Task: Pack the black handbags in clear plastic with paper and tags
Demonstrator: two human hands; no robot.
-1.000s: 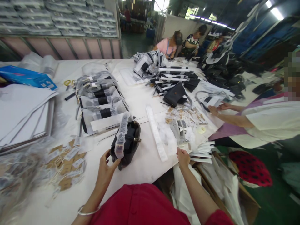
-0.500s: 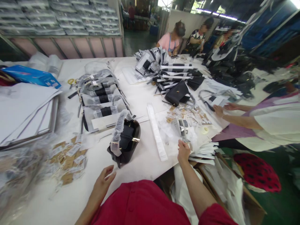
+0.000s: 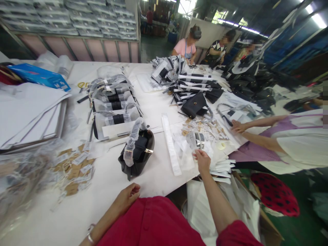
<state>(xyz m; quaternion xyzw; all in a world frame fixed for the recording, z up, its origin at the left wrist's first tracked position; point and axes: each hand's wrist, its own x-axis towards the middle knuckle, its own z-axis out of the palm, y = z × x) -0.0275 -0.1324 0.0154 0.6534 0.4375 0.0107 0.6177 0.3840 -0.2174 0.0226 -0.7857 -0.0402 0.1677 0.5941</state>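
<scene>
Head view: black handbag [image 3: 139,153] upright on the white table [image 3: 105,186], its wrapped handle [image 3: 131,143] arching up on the left side. Left hand [image 3: 128,197] at the near table edge, fingers loosely curled with a small gap, nothing seen in them. Right hand [image 3: 203,160] at the near end of the tape dispenser [image 3: 196,140], fingers narrow; cannot tell whether they pinch tape. White strip [image 3: 171,145] lies lengthwise between bag and dispenser. Wrapped bags [image 3: 116,106] in a row just behind the handbag; loose tags [image 3: 74,167] to its left, more small tags [image 3: 207,127] beyond the dispenser, with a flap bag [image 3: 194,105] behind them. Far right, a co-worker's hand [image 3: 238,126] beside a clear-wrapped strap. Against one second ago: left hand then gripped the handbag at its handle, now withdrawn well clear; right hand remains at the dispenser; handbag roughly where it was.
</scene>
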